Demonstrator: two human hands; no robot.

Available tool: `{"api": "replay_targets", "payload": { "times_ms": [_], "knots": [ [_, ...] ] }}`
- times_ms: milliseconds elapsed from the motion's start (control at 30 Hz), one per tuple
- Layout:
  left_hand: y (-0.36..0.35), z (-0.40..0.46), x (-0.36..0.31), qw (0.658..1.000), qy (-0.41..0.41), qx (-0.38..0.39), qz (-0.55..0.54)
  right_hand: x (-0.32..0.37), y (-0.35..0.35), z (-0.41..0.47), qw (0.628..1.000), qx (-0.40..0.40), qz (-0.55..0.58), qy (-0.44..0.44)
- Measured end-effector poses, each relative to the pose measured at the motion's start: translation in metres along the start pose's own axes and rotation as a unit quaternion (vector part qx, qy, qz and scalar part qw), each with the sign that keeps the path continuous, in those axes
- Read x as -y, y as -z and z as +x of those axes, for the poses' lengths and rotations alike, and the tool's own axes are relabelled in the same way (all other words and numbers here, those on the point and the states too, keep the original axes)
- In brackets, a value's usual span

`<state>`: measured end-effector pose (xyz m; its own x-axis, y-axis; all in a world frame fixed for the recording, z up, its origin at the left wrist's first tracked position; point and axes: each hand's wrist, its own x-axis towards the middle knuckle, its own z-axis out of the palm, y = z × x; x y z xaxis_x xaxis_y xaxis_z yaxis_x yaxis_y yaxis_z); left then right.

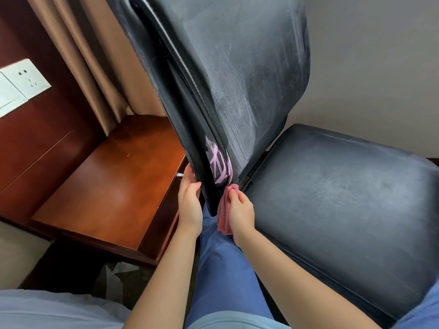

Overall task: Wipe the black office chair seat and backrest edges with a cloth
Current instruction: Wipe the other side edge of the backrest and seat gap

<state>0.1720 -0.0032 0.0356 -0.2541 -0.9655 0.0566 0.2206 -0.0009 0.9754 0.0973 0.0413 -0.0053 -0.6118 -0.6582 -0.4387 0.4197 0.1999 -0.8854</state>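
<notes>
Two hands: right (240, 207) grips one cloth (224, 210), left (190, 200) holds one backrest (225, 79) edge.

A reddish wooden desk (114, 186) stands beside tan curtains (95, 55) and a wall socket (23, 79).

No legible text, brand, number or label is to be found. Pink scribbled strokes (217, 163) are seen low on the backrest (237, 79) edge, but no letters can be made out in them.
</notes>
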Motion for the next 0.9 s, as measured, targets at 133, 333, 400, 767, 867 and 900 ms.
{"api": "replay_targets", "payload": {
  "times_ms": [133,333,400,767,867,900],
  "knots": [
    [0.0,-0.001,0.003,1.0,0.023,-0.006,-0.01,0.004,-0.004,-0.003,0.998,-0.043,0.023,0.044],
    [0.0,0.002,-0.001,0.999,0.043,-0.006,-0.01,0.015,0.0,-0.01,0.984,-0.077,-0.006,0.161],
    [-0.003,-0.001,-0.006,0.999,0.038,-0.008,-0.012,0.014,0.004,-0.008,0.982,-0.073,-0.053,0.163],
    [0.0,-0.001,-0.004,0.998,0.059,-0.017,0.001,0.013,0.003,-0.011,0.979,-0.091,-0.103,0.154],
    [-0.002,-0.001,-0.009,0.998,0.049,-0.027,0.0,0.012,-0.003,-0.005,0.981,-0.078,-0.125,0.123],
    [-0.003,-0.001,-0.01,0.999,0.047,-0.028,0.002,0.01,-0.006,0.0,0.983,-0.072,-0.135,0.104]
  ]
}}
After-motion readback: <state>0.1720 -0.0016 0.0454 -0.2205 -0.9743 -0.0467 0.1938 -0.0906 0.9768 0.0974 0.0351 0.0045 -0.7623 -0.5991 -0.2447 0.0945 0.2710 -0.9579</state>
